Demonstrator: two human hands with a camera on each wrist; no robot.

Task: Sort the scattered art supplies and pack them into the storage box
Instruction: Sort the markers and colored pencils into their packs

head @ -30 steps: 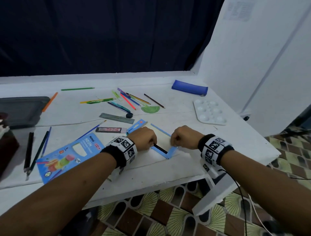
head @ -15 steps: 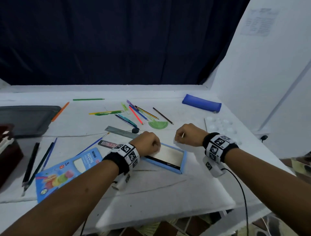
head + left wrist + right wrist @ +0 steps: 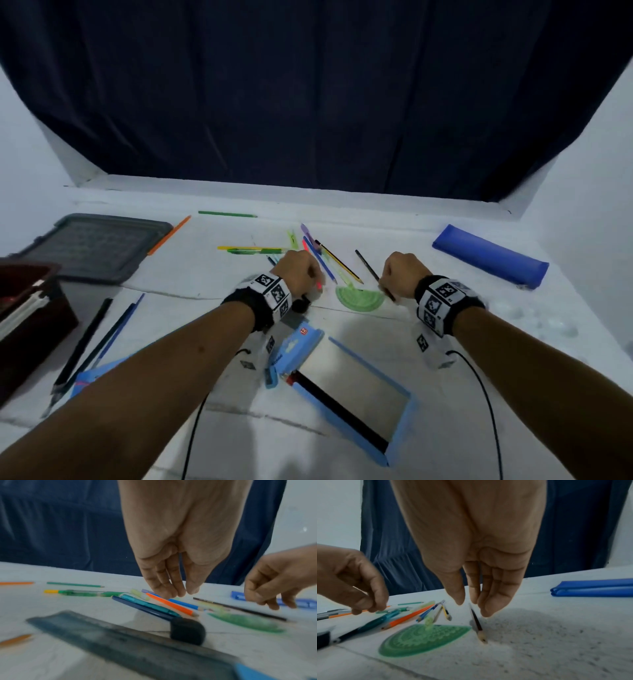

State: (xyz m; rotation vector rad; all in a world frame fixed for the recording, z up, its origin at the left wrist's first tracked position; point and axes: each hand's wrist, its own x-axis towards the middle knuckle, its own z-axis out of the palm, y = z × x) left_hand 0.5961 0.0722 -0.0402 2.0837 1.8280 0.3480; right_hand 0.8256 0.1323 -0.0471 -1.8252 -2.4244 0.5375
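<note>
Several coloured pencils and pens lie fanned on the white table [image 3: 191,308]. My left hand [image 3: 303,270] hangs over them with fingers pointing down. Its fingertips [image 3: 171,593] come down at the far end of the orange pencil [image 3: 171,605], with no clear grip. My right hand [image 3: 400,274] pinches a dark pencil [image 3: 478,626] between thumb and fingers, its point down by the green protractor [image 3: 423,638]. An open light-blue pencil case [image 3: 406,407] lies near me between my forearms, its lid [image 3: 298,346] beside it.
A dark red box [image 3: 34,318] and a grey lid [image 3: 92,246] stand at the left, with long dark pencils [image 3: 85,342] beside them. A grey ruler [image 3: 120,642] and black eraser [image 3: 187,632] lie near my left wrist. A blue pouch [image 3: 489,255] lies far right.
Both hands left the light-blue case and moved forward to the scattered pencils. The right hand has taken hold of the dark pencil. The case now lies open behind my hands.
</note>
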